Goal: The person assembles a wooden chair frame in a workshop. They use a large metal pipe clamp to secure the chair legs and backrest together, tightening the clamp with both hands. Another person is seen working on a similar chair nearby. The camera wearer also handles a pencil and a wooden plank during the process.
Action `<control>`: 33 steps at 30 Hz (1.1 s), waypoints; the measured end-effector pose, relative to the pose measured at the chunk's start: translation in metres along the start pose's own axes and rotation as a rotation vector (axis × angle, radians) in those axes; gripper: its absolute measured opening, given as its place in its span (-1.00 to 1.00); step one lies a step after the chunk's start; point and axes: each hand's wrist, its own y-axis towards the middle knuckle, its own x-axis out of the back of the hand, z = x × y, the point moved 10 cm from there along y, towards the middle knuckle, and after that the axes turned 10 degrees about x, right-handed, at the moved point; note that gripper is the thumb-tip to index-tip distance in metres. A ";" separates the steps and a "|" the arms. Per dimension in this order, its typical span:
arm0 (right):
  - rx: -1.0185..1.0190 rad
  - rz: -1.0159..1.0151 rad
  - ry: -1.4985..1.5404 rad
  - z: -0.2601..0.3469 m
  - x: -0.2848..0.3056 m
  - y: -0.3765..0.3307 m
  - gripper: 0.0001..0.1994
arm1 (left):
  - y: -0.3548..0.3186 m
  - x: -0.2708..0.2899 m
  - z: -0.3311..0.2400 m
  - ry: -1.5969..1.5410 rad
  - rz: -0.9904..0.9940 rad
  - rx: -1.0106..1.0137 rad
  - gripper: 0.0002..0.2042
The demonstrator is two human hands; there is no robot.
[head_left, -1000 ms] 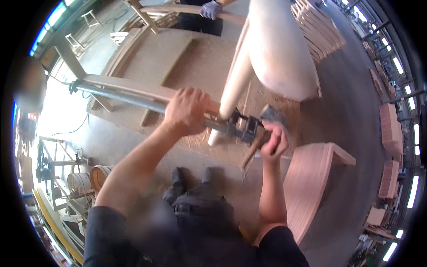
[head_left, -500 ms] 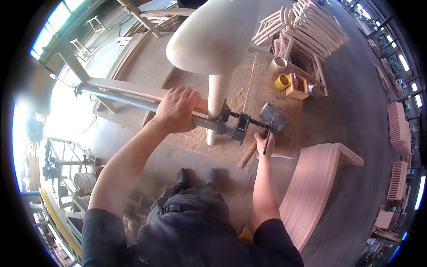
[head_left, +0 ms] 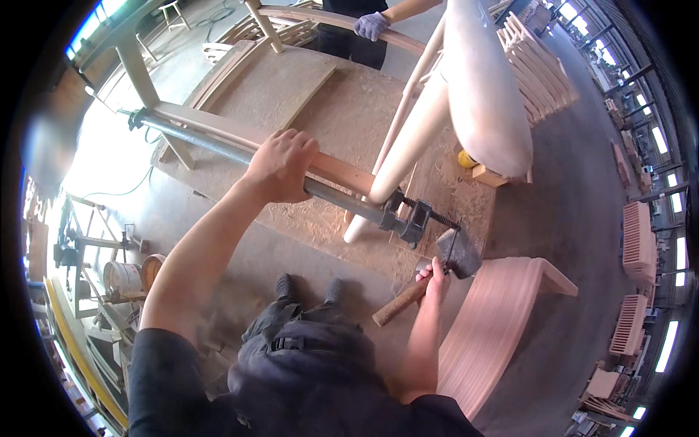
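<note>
My left hand (head_left: 282, 166) is closed around the steel bar of a long bar clamp (head_left: 211, 148), its fingers over the wooden rail (head_left: 338, 173) alongside. The clamp's screw end (head_left: 409, 218) sits against a pale wooden leg (head_left: 411, 142) of a chair-like frame. My right hand (head_left: 432, 282) is wrapped round a hammer (head_left: 400, 303) with a wooden handle, close under its dark blocky head (head_left: 461, 255). That head is beside the clamp's turning handle; whether they touch I cannot tell. A large rounded wooden part (head_left: 486, 95) of the frame looms close at upper right.
A co-worker's gloved hand (head_left: 371, 26) rests on the frame's far rail. Sawdust covers the low worktable (head_left: 291, 218). A curved wooden panel (head_left: 480, 328) stands at my right. Stacked curved chair parts (head_left: 539, 73) and a yellow pot (head_left: 466, 159) lie beyond.
My right hand has left the clamp's turning handle and taken hold of the hammer, now nearer me. The frame has tilted and swung right in view. My left hand keeps its grip.
</note>
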 end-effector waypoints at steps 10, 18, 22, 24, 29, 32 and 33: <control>-0.194 0.505 -0.308 -0.049 -0.125 -0.093 -0.80 | 0.001 -0.019 0.021 0.056 0.070 0.068 -0.47; -0.253 0.824 -0.691 -0.066 -0.073 -0.173 -0.86 | -0.053 0.026 0.023 -0.131 -0.518 -0.082 -0.58; -0.403 0.894 -0.812 -0.111 -0.125 -0.214 -0.89 | -0.189 0.009 0.043 -0.644 -0.245 0.019 -0.75; -0.406 1.077 -0.886 -0.159 -0.174 -0.223 -0.88 | -0.276 -0.099 0.088 -0.705 0.414 0.559 -0.66; 0.380 1.538 -1.183 -0.158 -0.378 -0.317 -0.72 | -0.339 -0.165 0.139 -2.166 0.506 0.926 -0.32; 0.813 1.659 -1.315 -0.116 -0.468 -0.380 -0.67 | -0.319 -0.141 0.221 -2.203 -0.062 1.156 -0.61; 0.886 1.689 -1.345 -0.106 -0.487 -0.391 -0.68 | -0.320 -0.139 0.248 -2.343 -0.214 1.277 -0.70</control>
